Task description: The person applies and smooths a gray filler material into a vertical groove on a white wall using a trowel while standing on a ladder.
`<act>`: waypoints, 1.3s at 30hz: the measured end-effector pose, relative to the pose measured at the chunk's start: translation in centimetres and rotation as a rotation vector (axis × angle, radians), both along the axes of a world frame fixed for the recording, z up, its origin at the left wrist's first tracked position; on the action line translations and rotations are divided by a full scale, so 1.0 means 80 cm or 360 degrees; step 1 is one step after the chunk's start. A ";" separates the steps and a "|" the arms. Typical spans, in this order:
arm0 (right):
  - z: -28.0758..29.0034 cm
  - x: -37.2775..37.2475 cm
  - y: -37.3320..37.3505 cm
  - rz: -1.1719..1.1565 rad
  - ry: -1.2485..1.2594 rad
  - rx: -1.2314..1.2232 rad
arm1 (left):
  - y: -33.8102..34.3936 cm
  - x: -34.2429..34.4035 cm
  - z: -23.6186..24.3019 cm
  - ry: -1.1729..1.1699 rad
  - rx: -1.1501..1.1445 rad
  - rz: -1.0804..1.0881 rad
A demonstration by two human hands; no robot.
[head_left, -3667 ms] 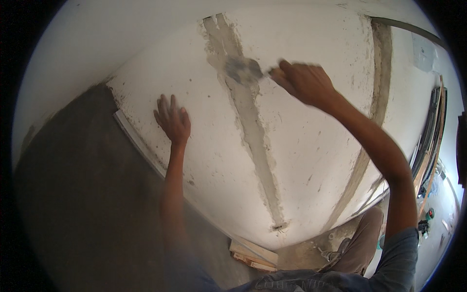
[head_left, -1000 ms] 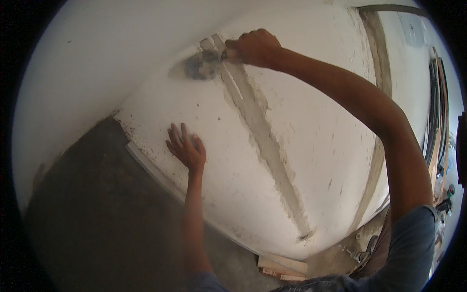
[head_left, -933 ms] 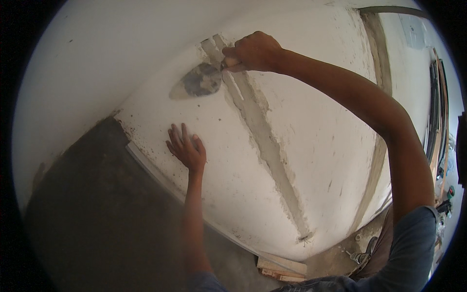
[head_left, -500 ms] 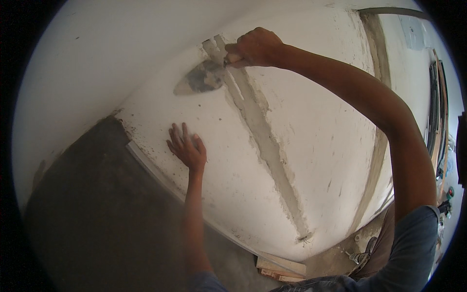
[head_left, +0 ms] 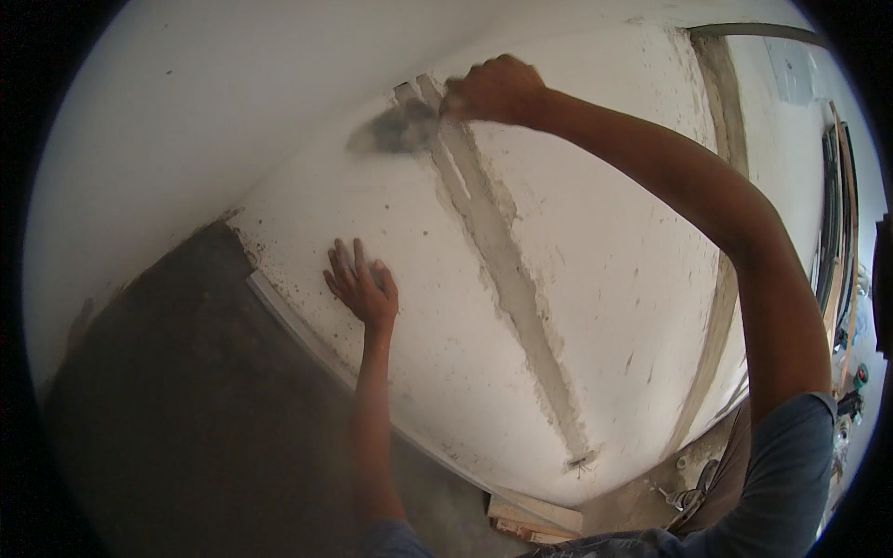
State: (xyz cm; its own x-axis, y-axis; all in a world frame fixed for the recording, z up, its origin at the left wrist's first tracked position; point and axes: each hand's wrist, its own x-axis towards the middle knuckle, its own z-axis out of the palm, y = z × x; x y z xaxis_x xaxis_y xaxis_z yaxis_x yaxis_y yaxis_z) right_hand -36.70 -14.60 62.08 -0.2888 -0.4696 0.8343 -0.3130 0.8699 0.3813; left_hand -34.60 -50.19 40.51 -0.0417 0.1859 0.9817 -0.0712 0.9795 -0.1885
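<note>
My right hand (head_left: 496, 90) is closed around the handle of a trowel, high on the white wall (head_left: 633, 232). The trowel's pointed grey blade (head_left: 395, 133), smeared by motion, points left across the upper end of a grey mortar strip (head_left: 507, 251). Two narrow pale grooves show at the strip's top. Most of the handle is hidden by my fingers. Lower and to the left, my left hand (head_left: 365, 288) rests flat on the wall with its fingers spread, holding nothing.
Another grey strip (head_left: 730, 121) runs down the wall at right. Wires (head_left: 581, 461) stick out at the first strip's lower end. Wooden boards (head_left: 532, 516) lie below, and long strips (head_left: 842, 223) lean at the far right. A dark grey surface (head_left: 205, 400) fills the lower left.
The trowel blade has swung up and slightly right at the strip's top, turning with my right hand. My left hand stays on the same part of the wall.
</note>
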 end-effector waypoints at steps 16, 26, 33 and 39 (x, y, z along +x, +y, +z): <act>-0.002 -0.006 0.007 0.0181 0.0157 0.0024 | 0.002 0.002 0.001 -0.0018 0.0002 -0.0021; 0.009 0.000 0.002 0.0088 0.0010 -0.0001 | 0.001 0.005 0.000 -0.0036 0.0015 -0.0008; 0.014 0.001 0.003 0.0120 0.0054 0.0041 | 0.004 0.001 0.002 0.0015 -0.0006 0.0010; 0.015 -0.011 0.002 0.0168 0.0182 0.0002 | 0.006 0.000 0.004 0.0036 -0.0007 -0.0002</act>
State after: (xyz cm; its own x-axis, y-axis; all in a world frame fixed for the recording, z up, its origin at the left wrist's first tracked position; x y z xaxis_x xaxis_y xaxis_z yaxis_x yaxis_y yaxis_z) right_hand -37.57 -14.45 63.27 -0.1411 -0.4932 0.8584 -0.3573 0.8340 0.4205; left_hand -34.58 -49.74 40.85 -0.0192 0.1901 0.9816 -0.0742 0.9788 -0.1910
